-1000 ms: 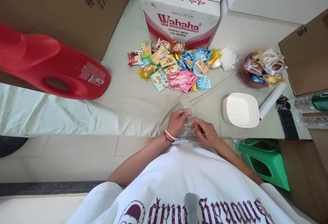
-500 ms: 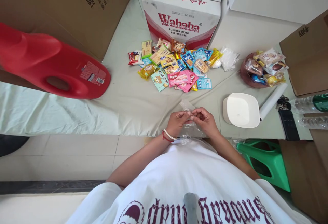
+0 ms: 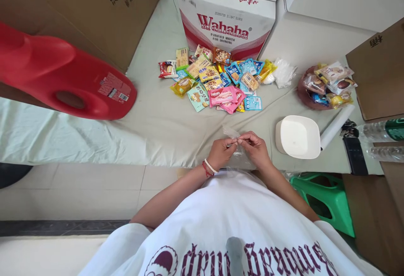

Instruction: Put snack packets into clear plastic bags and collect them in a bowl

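Note:
At the table's front edge, my left hand (image 3: 222, 153) and my right hand (image 3: 255, 146) meet, each pinching a clear plastic bag (image 3: 231, 132) between thumb and fingers. The bag sticks up past my fingertips, and its lower part hangs between my wrists. Whether anything is inside is hard to see. Beyond my hands lies a heap of small wrapped snacks (image 3: 217, 80), with pink, blue, yellow and green packets. A crumpled bunch of clear plastic bags (image 3: 284, 73) rests at the heap's right end. Right of my hands stands a white square bowl (image 3: 298, 137).
A red jug (image 3: 78, 78) lies at left by a cardboard box (image 3: 94, 11). A Wahaha carton (image 3: 225, 23) stands behind the heap. To the right are a bowl of snacks (image 3: 304, 93), a white roll (image 3: 337, 126), a black phone (image 3: 355, 156) and plastic bottles (image 3: 375, 131). A green stool (image 3: 341, 208) stands below.
My fingertips have come closer together on the bag, and both hands have shifted very slightly. The view has moved a little; the snacks and bowls lie as before.

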Demonstrator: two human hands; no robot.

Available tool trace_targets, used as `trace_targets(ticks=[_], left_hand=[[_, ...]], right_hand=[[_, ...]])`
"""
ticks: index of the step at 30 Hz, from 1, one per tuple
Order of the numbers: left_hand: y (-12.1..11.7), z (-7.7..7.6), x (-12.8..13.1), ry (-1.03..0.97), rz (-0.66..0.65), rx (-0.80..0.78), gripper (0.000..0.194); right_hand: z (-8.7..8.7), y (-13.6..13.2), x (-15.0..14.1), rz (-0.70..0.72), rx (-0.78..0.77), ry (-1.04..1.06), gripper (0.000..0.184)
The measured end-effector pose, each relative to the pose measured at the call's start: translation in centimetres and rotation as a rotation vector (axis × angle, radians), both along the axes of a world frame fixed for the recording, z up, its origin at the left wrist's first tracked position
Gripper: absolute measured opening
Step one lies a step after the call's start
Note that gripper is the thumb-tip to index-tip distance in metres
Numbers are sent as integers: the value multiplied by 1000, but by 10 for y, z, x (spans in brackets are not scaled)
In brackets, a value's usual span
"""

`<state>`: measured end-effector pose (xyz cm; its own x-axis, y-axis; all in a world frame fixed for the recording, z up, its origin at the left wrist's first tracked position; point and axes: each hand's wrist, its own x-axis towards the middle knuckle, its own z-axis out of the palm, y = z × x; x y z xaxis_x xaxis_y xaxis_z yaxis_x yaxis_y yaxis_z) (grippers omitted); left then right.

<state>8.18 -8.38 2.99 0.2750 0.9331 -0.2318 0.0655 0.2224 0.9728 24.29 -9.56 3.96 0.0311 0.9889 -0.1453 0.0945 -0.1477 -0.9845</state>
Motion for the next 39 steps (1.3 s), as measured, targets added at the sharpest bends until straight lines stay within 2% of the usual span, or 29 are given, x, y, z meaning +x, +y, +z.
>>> trace_targets(ticks=[4,6,8,10,12,14,18,22,25,27,30,32,34,37,39], left_hand=[[1,2,-6,-81,53,-41,28],[1,5,-11,-42,86,-8,27],[1,9,-13,50,108,81,26],[0,12,-13,110,111,157,25],[0,15,-11,107,119,172,26],[1,16,-10,36,134,104,25],[1,19,-18,-291,198,-192,27],[2,19,-33,-519,382,-423,34],[6,18,-45,-522,539,-464,35],[9,16,-57,-458,582,-431,32],[17,13,-79,-281,522,-282,25],[22,9,-93,-38,450,-123,19],[28,5,-102,292,402,34,15],[28,-3,-103,730,479,263,21],[24,-8,-98,863,485,449,26]], right_hand=[[-1,2,3,-124,-108,163,27],[2,3,3,-157,-97,190,29],[8,3,0,-111,-61,150,28],[13,3,-6,-3,-34,85,27],[16,3,-11,69,-29,31,27],[17,4,-15,45,-38,-1,28],[13,7,-10,-160,-37,14,33],[10,10,-4,-374,-104,139,37],[8,14,2,-477,-180,215,38],[8,17,10,-482,-211,210,39],[8,23,28,-433,-167,64,40],[7,28,40,-356,-93,-117,38],[2,33,46,-242,-40,-323,34],[-9,41,47,-109,17,-599,31],[-15,46,46,-77,51,-723,32]])
